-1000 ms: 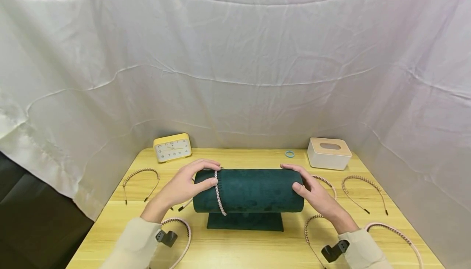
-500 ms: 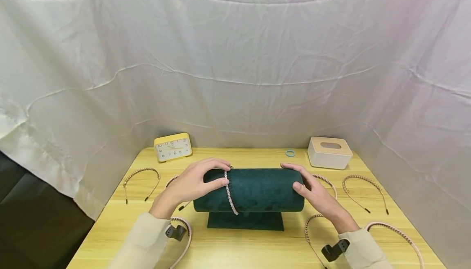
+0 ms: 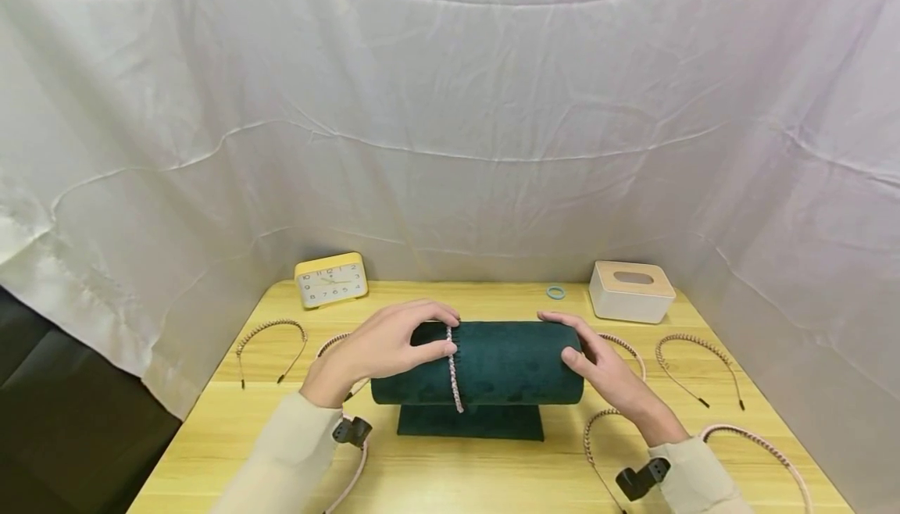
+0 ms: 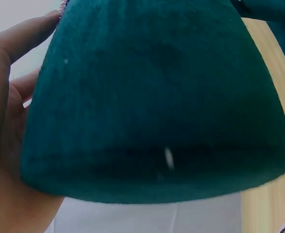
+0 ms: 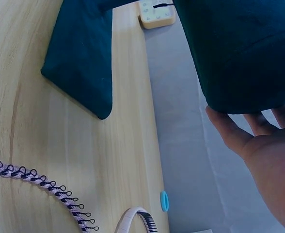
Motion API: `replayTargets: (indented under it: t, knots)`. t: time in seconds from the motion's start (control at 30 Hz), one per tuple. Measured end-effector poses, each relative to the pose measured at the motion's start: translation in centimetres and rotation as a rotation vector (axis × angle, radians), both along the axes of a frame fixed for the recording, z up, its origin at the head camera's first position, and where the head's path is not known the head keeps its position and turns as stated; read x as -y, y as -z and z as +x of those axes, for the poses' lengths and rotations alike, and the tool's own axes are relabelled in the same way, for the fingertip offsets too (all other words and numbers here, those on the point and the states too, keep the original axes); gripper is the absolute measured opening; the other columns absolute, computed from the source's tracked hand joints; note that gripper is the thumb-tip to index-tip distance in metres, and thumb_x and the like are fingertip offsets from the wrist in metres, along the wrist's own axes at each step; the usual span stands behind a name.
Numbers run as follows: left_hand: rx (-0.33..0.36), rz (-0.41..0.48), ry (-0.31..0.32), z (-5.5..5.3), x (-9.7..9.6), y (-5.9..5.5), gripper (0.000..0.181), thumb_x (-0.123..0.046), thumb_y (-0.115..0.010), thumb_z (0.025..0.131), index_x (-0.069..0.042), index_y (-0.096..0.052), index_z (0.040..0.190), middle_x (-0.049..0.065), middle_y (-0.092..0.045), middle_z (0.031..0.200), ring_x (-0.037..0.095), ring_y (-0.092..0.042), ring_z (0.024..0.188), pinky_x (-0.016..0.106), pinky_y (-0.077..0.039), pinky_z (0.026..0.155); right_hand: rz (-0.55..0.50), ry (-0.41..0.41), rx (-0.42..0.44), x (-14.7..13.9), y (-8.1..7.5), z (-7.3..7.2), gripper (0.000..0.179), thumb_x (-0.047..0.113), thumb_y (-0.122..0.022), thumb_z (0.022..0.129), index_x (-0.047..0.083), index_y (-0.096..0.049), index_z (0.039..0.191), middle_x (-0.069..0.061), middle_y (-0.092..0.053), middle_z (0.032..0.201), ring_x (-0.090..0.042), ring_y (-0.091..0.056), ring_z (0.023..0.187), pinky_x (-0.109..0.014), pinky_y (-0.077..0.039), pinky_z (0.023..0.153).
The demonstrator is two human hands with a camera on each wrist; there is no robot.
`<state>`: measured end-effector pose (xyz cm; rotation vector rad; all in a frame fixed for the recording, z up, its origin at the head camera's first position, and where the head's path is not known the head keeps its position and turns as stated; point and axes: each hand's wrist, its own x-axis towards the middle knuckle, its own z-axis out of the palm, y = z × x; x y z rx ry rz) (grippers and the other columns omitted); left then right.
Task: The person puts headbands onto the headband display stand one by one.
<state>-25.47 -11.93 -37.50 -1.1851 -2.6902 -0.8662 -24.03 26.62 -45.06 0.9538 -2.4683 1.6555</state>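
Observation:
A dark green velvet roll-shaped headband stand [image 3: 520, 363] sits on the table in the head view. A pinkish braided headband [image 3: 454, 381] is draped over it, left of centre. My left hand [image 3: 397, 342] holds this headband, thumb on the near side and fingers on the far top. In the left wrist view the roll hides part of the left hand [image 4: 7, 126], and only a bit of braid shows by a fingertip. My right hand [image 3: 610, 372] grips the roll's right end; the right wrist view shows its fingers against the end's edge.
Several braided headbands lie around on the wooden table [image 3: 436, 483], one [image 3: 270, 324] at left, another [image 3: 692, 340] at right. At the back stand a yellow clock [image 3: 330, 280] and a tissue box [image 3: 629, 291], with a blue ring [image 3: 555, 293] between. Pale curtain [image 3: 450, 108] encloses the table.
My left hand has slid the headband rightward along the roll, from near its left end towards the middle. The right hand stays at the right end.

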Motion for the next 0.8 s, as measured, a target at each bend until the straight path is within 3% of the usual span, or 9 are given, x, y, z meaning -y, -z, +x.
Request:
replayTargets:
  t: [0.4,0.57,0.8]
  knots:
    - [-0.011,-0.027,0.046,0.0,-2.2,-0.4,0.039,-0.046,-0.069,0.107,-0.023,-0.07,0.139,-0.007,-0.069,0.145,0.014,-0.063,0.138,0.043,-0.052,0.118,-0.019,-0.011,0.002,0.2,0.1,0.0,0.052,0.012,-0.046,0.117,0.018,-0.039,0.168,-0.012,-0.039,0.174,0.003,-0.038,0.155,-0.014,-0.039,0.116]
    - [-0.012,-0.024,0.051,0.0,-2.5,-0.3,0.04,-0.046,-0.069,0.107,-0.024,-0.07,0.14,-0.008,-0.069,0.145,0.014,-0.063,0.138,0.042,-0.052,0.118,-0.033,-0.017,0.01,0.2,0.1,0.0,0.052,0.012,-0.046,0.117,0.017,-0.039,0.168,-0.014,-0.038,0.174,0.002,-0.044,0.151,-0.016,-0.043,0.115]
    - [-0.016,-0.025,0.076,0.0,-2.5,-0.3,0.037,-0.045,-0.066,0.109,-0.025,-0.071,0.139,-0.008,-0.067,0.147,0.013,-0.063,0.138,0.042,-0.053,0.116,-0.018,-0.003,0.001,0.2,0.0,0.0,0.052,0.013,-0.046,0.117,0.018,-0.04,0.168,-0.012,-0.039,0.174,0.003,-0.039,0.154,-0.015,-0.039,0.116]
